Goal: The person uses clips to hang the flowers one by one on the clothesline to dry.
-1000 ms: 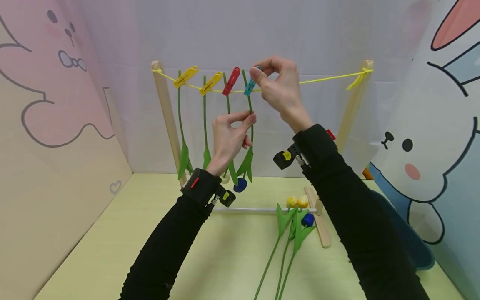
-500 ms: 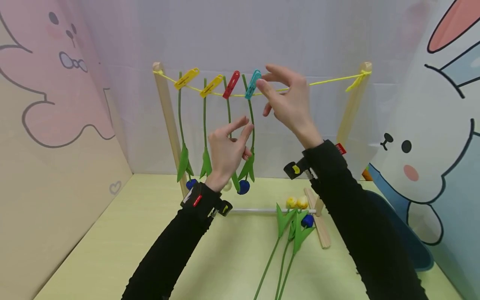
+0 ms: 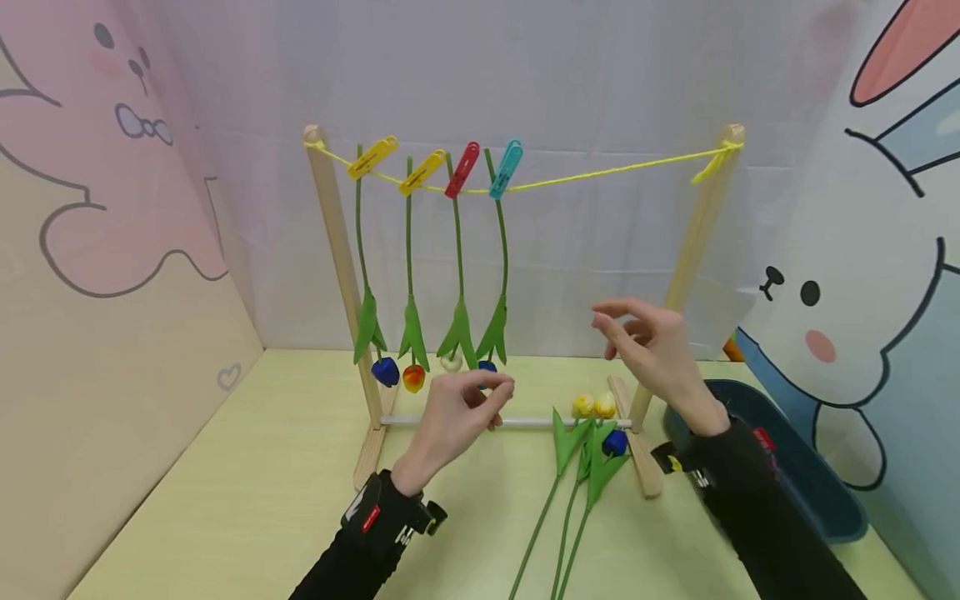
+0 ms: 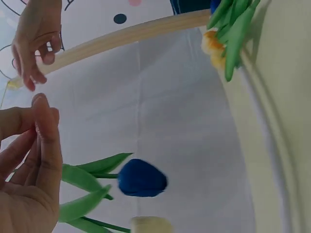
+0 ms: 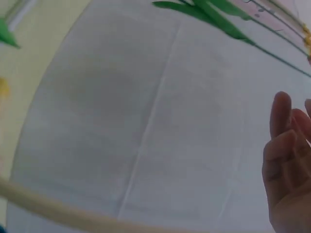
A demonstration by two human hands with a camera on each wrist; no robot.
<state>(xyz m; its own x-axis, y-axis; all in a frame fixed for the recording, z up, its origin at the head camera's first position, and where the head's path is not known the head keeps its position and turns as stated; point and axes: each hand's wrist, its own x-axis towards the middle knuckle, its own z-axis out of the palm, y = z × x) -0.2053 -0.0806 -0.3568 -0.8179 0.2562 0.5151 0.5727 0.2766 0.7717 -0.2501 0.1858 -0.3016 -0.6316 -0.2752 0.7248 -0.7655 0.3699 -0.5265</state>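
Artificial tulips hang upside down from a yellow string (image 3: 607,172). Each stem is held by its own clothespin: two yellow, one red clothespin (image 3: 462,170) and one light-blue clothespin (image 3: 506,169). Under the light-blue one hangs a blue tulip (image 4: 142,178). My left hand (image 3: 457,421) is in front of the hanging flowers, thumb and fingertips close together, holding nothing; in the head view it partly covers that blue bloom. Fingers loosely bent, my right hand (image 3: 652,350) is bare in front of the right post. Three more tulips (image 3: 596,467) lie on the table below, two yellow and one blue.
Two wooden posts carry the string, the left post (image 3: 337,250) and the right post (image 3: 693,242), joined low down by a white rod (image 3: 525,423). A dark blue basin (image 3: 817,500) stands at the right, partly behind my right forearm. Cartoon-printed panels flank the table (image 3: 247,500).
My right hand has let go of the light-blue clothespin and moved down and right. My left hand has released the stem and dropped lower. The clipped tulip stays hanging.
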